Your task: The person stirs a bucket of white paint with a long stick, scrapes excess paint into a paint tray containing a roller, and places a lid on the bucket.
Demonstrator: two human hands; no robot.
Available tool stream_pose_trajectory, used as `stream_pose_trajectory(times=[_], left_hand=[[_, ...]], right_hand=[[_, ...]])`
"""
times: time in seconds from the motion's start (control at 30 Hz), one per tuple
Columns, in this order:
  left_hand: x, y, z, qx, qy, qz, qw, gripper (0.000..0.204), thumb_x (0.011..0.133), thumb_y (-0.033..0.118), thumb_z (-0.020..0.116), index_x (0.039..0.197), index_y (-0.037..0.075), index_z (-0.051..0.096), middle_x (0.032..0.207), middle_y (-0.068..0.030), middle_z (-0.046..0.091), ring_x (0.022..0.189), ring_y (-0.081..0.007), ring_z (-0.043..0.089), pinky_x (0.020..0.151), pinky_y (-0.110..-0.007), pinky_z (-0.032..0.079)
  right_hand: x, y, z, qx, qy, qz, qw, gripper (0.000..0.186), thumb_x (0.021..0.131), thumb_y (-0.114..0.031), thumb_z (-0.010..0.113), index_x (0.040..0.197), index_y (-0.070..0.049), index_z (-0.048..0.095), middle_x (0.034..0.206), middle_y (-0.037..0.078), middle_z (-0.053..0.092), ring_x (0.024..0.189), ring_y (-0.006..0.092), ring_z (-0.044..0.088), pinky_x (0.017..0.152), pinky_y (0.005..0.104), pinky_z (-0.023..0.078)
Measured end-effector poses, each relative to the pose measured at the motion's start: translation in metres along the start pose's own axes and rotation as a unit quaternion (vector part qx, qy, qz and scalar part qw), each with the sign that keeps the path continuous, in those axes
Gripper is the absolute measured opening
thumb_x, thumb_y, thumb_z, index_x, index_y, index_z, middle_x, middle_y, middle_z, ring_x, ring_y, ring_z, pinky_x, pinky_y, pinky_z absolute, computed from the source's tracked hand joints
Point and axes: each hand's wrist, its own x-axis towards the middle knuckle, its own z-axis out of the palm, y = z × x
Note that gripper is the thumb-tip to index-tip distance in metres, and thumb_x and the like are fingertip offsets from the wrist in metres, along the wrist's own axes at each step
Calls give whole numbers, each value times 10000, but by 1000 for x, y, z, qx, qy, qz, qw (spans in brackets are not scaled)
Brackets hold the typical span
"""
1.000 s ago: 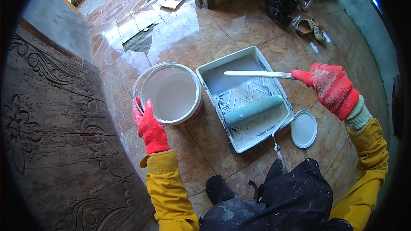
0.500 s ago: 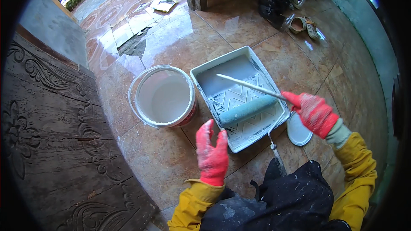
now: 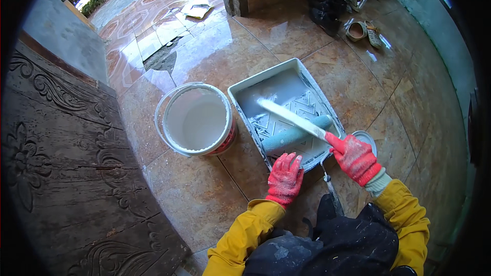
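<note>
A white paint tray (image 3: 263, 74) stands on the tiles, with grey-white paint in its deep far end and a ribbed slope at the near end. Across the slope lies a paint roller (image 3: 289, 137) with a blue-green sleeve, its handle (image 3: 333, 198) pointing toward me. My right hand (image 3: 356, 158), in a red glove, is closed round a flat white stirring stick (image 3: 292, 117), whose paint-coated far end is over the paint. At the tray's near left corner my gloved left hand (image 3: 285, 180) has its fingers over the rim, apparently gripping it.
Left of the tray stands a bucket (image 3: 225, 138) with pale paint inside. A round lid (image 3: 369, 140) lies partly behind my right hand. Shoes (image 3: 356, 31) sit at the far right. A carved wooden door (image 3: 66, 174) fills the left, near broken floor tiles (image 3: 162, 60).
My left hand has moved right, from open beside the tray onto its near rim. The right hand has come nearer and left, turning the stick so its broad face shows.
</note>
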Motion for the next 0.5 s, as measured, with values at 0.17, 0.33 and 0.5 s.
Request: stream_pose_trajectory(times=[0.17, 0.33, 0.5], left_hand=[[4, -10, -6, 49, -12, 18, 999, 389, 758, 184, 698, 1116, 72, 593, 1196, -149, 537, 1101, -375, 503, 963, -454, 411], [4, -14, 0, 32, -48, 77, 995, 279, 745, 235, 711, 977, 97, 643, 1154, -123, 562, 1078, -354, 519, 917, -442, 444], [2, -14, -3, 37, -77, 81, 993, 227, 746, 257, 703, 924, 125, 652, 1134, -105, 571, 1072, -347, 526, 909, -439, 444]], right_hand=[[-11, 15, -6, -26, -27, 32, 999, 435, 820, -241, 649, 1247, -208, 568, 691, 114, 548, 593, 284, 570, 509, 407, 434], [-1, 8, 8, 22, 28, 18, 999, 435, 826, -258, 647, 1249, -199, 568, 692, 123, 555, 605, 293, 583, 516, 411, 444], [-15, 22, 2, 35, -18, 56, 998, 424, 827, -262, 646, 1243, -217, 578, 701, 122, 556, 633, 303, 591, 531, 424, 454]])
